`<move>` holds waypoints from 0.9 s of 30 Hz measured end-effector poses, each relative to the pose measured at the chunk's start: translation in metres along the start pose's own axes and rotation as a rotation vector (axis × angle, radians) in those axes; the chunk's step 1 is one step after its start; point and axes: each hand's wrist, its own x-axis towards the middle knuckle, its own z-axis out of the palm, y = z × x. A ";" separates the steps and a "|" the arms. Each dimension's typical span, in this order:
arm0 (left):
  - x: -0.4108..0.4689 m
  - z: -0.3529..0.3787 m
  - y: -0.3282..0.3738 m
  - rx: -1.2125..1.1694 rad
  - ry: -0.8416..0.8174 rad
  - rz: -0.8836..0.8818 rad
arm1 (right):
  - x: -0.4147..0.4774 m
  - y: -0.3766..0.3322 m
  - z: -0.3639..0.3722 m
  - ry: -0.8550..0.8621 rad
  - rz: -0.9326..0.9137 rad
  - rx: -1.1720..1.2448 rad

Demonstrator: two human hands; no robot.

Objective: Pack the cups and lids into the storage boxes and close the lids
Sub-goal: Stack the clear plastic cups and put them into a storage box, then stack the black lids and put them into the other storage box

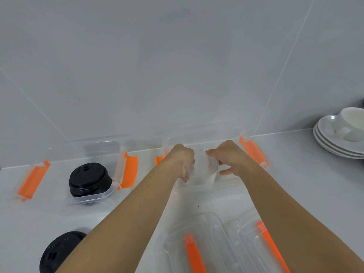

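Two clear storage boxes with orange latches stand against the back wall. The left box (pixel 94 198) holds a stack of black lids (pixel 89 179). Both my hands reach into the right box (pixel 226 183). My left hand (pixel 183 160) and my right hand (pixel 228 159) grip a stack of clear plastic cups (pixel 204 170) from either side, just inside the box. A second stack of black lids (pixel 59 253) sits on the counter at the front left. Two clear box lids with orange handles lie at the front: one (pixel 191 251) in the middle, one (pixel 267 245) to its right.
A pile of white saucers (pixel 331 138) with a white cup (pixel 352 121) on top stands at the right by the wall. The grey tiled wall rises directly behind the boxes. The white counter (pixel 305 184) extends to the right of the boxes.
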 end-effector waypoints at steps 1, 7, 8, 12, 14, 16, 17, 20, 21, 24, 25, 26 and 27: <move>-0.004 0.000 0.000 0.026 0.002 -0.014 | 0.000 0.000 0.000 -0.004 0.002 -0.016; 0.004 -0.001 -0.007 0.105 0.004 0.001 | -0.001 -0.001 0.003 -0.011 -0.012 -0.058; 0.005 0.000 -0.008 0.062 0.020 0.012 | -0.001 0.000 0.003 -0.001 -0.017 -0.071; 0.009 0.001 -0.008 0.062 0.054 0.077 | 0.000 0.000 0.003 0.029 -0.070 -0.181; 0.013 0.001 -0.008 0.090 0.044 0.166 | 0.000 -0.001 0.002 0.081 -0.124 -0.235; 0.011 -0.001 -0.008 0.147 0.094 0.297 | -0.003 0.000 0.002 0.222 -0.229 -0.324; 0.008 -0.003 -0.008 0.224 0.150 0.374 | -0.006 -0.001 0.002 0.316 -0.297 -0.413; -0.004 -0.011 -0.006 0.403 0.361 0.604 | -0.018 -0.004 0.002 0.529 -0.520 -0.564; -0.010 -0.015 -0.006 0.441 0.419 0.672 | -0.022 -0.006 0.002 0.568 -0.574 -0.563; -0.027 -0.028 -0.016 0.528 0.573 0.863 | -0.042 -0.009 0.007 0.645 -0.751 -0.540; -0.034 -0.034 -0.020 0.532 0.604 0.907 | -0.050 -0.010 0.010 0.658 -0.822 -0.525; -0.040 -0.040 -0.026 0.531 0.625 0.943 | -0.059 -0.010 0.013 0.655 -0.887 -0.509; -0.047 -0.047 -0.032 0.531 0.639 0.974 | -0.068 -0.010 0.017 0.634 -0.934 -0.498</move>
